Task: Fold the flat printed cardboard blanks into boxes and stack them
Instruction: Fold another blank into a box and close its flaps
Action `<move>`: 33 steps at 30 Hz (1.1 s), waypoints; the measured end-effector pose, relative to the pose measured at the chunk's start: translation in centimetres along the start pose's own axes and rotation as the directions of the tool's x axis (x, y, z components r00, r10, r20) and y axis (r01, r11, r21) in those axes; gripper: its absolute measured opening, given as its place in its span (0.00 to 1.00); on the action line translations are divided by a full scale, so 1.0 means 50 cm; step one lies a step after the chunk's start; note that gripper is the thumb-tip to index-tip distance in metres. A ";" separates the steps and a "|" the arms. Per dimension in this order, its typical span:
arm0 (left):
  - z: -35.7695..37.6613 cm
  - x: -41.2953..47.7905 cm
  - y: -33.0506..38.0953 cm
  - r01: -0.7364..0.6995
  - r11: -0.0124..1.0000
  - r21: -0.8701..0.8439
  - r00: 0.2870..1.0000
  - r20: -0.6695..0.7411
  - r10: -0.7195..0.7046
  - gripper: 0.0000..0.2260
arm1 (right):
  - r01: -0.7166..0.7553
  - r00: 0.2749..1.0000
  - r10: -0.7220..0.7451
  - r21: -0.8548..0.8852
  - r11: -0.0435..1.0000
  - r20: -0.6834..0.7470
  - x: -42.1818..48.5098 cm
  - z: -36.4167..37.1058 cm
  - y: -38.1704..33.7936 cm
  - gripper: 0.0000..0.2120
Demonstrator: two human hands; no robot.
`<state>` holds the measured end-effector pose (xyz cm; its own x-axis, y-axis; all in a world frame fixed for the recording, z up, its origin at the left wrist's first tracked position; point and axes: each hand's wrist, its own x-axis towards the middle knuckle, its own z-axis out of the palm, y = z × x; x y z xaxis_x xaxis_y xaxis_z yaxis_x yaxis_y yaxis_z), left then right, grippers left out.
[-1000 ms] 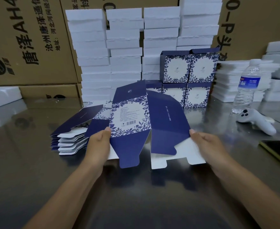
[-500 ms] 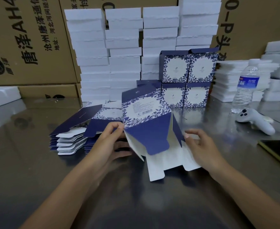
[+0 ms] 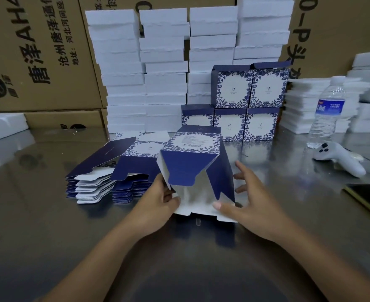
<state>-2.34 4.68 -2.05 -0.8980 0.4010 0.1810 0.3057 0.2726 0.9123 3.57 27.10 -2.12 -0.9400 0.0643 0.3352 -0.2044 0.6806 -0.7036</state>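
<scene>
We are holding a half-formed box (image 3: 192,162) on the table (image 3: 48,214), its open end facing six o'clock and showing white inner walls. Our left hand (image 3: 158,201) is pinching its nine o'clock wall. Our right hand (image 3: 254,199), fingers spread, is pressing a thumb on the white flap at five o'clock. The hands are staying apart, with the box between them. Flat blanks (image 3: 105,171) are lying at nine o'clock, and finished boxes (image 3: 249,105) are sitting stacked at one o'clock.

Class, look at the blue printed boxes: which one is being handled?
The half-folded box nearest the camera, between left hand and right hand; the finished boxes stand stacked behind, untouched.
</scene>
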 end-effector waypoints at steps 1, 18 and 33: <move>0.001 0.000 0.000 -0.017 1.000 -0.003 1.000 -0.007 0.017 0.19 | 0.007 1.000 -0.007 -0.007 1.000 -0.001 0.000 0.002 -0.002 0.50; -0.009 0.003 0.006 -0.114 0.981 -0.158 0.992 -0.063 0.106 0.20 | 0.225 0.943 -0.191 0.102 0.969 -0.271 -0.003 0.007 -0.034 0.17; 0.026 -0.003 0.032 -0.029 0.963 -0.269 0.968 -0.246 -0.039 0.08 | 0.247 0.933 -0.162 0.245 0.937 -0.322 0.006 0.007 -0.038 0.08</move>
<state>-1.29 6.20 -1.12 -0.9596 0.1622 0.2300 0.2356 0.0159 0.9717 3.57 25.58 -0.91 -0.7556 0.1851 0.6284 -0.4910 0.4750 -0.7303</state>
